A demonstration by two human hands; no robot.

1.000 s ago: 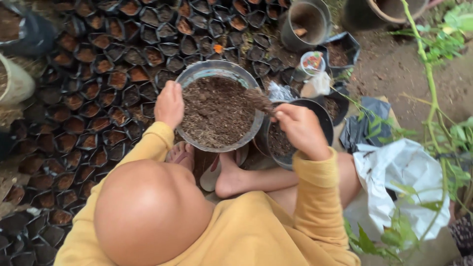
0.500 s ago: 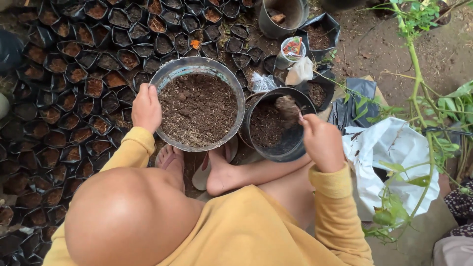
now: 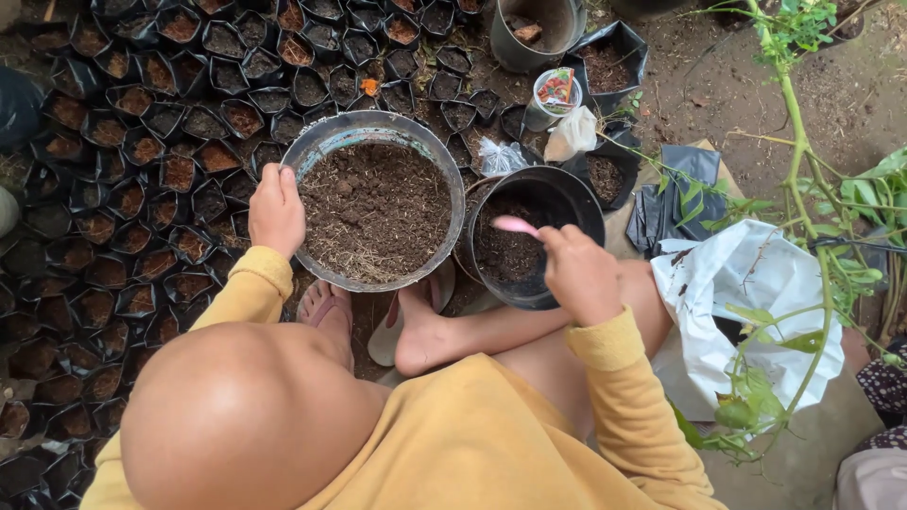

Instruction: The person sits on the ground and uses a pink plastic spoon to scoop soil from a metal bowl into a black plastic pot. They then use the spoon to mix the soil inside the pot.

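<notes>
Outdoor plant nursery, working spot on bare ground.

Rows of small black grow bags (image 3: pixel 142 151) packed side by side, each filled with brown soil, cover the ground to the left. A round basin of loose soil mix (image 3: pixel 376 212) sits beside a black pot (image 3: pixel 567 203) part-filled with dark soil. Bare packed earth (image 3: pixel 756 104) at upper right; green leafy stems (image 3: pixel 803 170) rise at the right edge, over a white plastic sack (image 3: pixel 756 312).

free: above soil basin (image 3: pixel 376 212) and black pot (image 3: pixel 567 203) | blocked: seedling bags (image 3: pixel 142 189) left, plant stem (image 3: pixel 803 151) right
</notes>
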